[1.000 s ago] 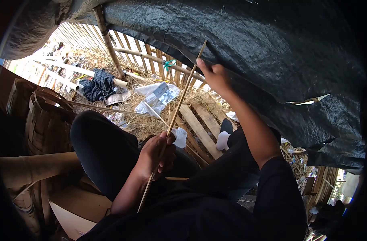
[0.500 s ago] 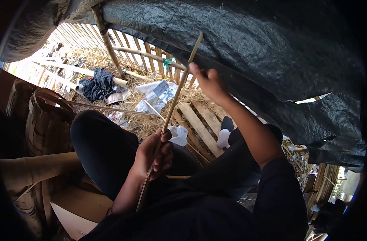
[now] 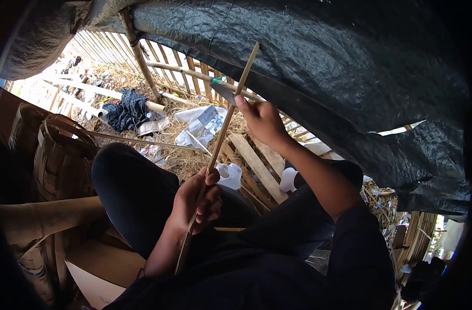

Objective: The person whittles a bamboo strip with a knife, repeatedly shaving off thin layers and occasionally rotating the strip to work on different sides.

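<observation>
A long, thin bamboo strip (image 3: 229, 118) slants up from my lap, its pale upper end in front of the dark tarp. My left hand (image 3: 199, 199) is wrapped around its lower part, above my lap. Higher up, my right hand (image 3: 264, 121) is closed on a knife, whose grey blade (image 3: 223, 92) points left across the strip. The knife's handle is hidden inside my fingers, and my thumb lies right at the strip.
A black tarp (image 3: 318, 67) hangs close on the right, beside a bamboo fence (image 3: 181, 72). Wooden slats (image 3: 259, 165), plastic bags (image 3: 200, 126) and dark cloth (image 3: 126, 109) lie on the straw-covered ground. A thick bamboo pole (image 3: 50, 219) and woven baskets (image 3: 65, 160) stand at left.
My right hand has moved slightly down along the bamboo strip and turned, and the knife blade now shows. My left hand and the strip have stayed nearly in place.
</observation>
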Available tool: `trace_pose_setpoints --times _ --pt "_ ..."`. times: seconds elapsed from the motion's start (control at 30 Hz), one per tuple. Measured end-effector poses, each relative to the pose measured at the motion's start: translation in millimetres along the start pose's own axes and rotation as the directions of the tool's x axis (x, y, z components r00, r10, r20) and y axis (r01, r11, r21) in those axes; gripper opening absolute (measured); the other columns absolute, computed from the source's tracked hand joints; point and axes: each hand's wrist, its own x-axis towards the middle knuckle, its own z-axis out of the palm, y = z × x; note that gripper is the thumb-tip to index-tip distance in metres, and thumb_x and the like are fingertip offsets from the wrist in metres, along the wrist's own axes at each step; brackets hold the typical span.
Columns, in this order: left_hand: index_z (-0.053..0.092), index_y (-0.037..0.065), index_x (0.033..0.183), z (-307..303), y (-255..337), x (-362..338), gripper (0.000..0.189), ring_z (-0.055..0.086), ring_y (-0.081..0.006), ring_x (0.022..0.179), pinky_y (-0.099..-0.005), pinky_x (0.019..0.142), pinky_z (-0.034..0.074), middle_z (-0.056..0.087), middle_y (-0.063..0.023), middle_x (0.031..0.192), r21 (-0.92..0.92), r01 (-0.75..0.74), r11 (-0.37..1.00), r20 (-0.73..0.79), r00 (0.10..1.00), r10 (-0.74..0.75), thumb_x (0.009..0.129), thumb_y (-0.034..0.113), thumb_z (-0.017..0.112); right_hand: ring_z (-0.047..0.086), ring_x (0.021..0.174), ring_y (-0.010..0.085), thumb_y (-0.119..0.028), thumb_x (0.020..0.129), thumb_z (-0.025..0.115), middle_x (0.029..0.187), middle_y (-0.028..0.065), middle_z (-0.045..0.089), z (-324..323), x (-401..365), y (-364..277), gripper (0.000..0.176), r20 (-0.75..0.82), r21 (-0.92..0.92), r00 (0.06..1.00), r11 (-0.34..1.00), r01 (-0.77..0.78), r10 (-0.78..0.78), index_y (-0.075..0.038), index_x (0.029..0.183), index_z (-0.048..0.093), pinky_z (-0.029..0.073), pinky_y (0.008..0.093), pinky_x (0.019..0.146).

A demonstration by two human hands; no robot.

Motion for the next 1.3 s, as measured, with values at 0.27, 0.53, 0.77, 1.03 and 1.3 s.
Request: trace_pose_setpoints --times 0.27,0.53,0.77,1.03,1.3 --pt "0.039 0.016 0.089 -0.6 -1.2 0.2 0.028 0.031 -0.0083 0.032 -0.0192 0.030 0.022 0.035 0.0025 0.050 -0.006 0.013 1.000 0.044 0.999 -0.012 0.103 0.038 0.031 0.039 0.040 0.0111 -0.057 0.093 0.052 0.041 0.0007 0.041 -1.1 -1.2 -8.5 0.070 0.015 0.045 1.000 0.999 -0.010 0.009 -0.004 0.047 0.045 0.030 0.0330 0.043" --pt "0.039 0.015 0.089 2.1 -0.5 2.1 0.029 0.028 -0.0077 0.032 -0.0198 0.031 0.021 0.035 0.0028 0.050 0.046 0.027 0.999 -0.068 0.997 -0.023 0.103 0.040 0.032 0.038 0.040 0.0102 -0.057 0.093 0.051 0.040 -0.0018 0.038 2.1 0.6 -5.2 0.070 0.050 0.028 0.999 1.000 -0.007 0.006 -0.009 0.044 0.042 0.030 0.0332 0.042" --pt "0.039 0.015 0.089 0.6 -1.9 -3.4 0.029 0.028 -0.0074 0.032 -0.0193 0.031 0.021 0.035 0.0026 0.050 0.038 -0.002 0.999 0.038 0.999 0.001 0.103 0.040 0.033 0.039 0.041 0.0093 -0.056 0.094 0.051 0.041 -0.0012 0.039 13.0 -10.5 -11.3 0.068 0.025 0.150 0.999 0.988 0.024 -0.028 -0.007 0.048 0.047 0.030 0.0338 0.042" --pt "0.039 0.015 0.089 2.2 -3.9 -1.5 0.028 0.028 -0.0071 0.031 -0.0194 0.031 0.021 0.034 0.0025 0.050 0.073 0.010 0.997 -0.024 1.000 -0.009 0.103 0.039 0.032 0.039 0.040 0.0112 -0.057 0.094 0.049 0.041 -0.0004 0.040 11.2 -11.9 -9.6 0.069 0.011 0.124 0.999 0.991 0.045 -0.046 -0.007 0.047 0.047 0.031 0.0342 0.043" --pt "0.039 0.016 0.088 3.0 -2.8 -2.8 0.029 0.029 -0.0075 0.032 -0.0195 0.030 0.022 0.034 0.0024 0.048 0.011 0.009 1.000 0.010 1.000 -0.009 0.103 0.040 0.033 0.038 0.045 0.0078 -0.049 0.095 0.053 0.044 -0.0028 0.038 12.9 -16.5 -12.8 0.065 -0.004 0.120 0.999 0.992 0.050 -0.050 -0.005 0.049 0.045 0.029 0.0319 0.044"
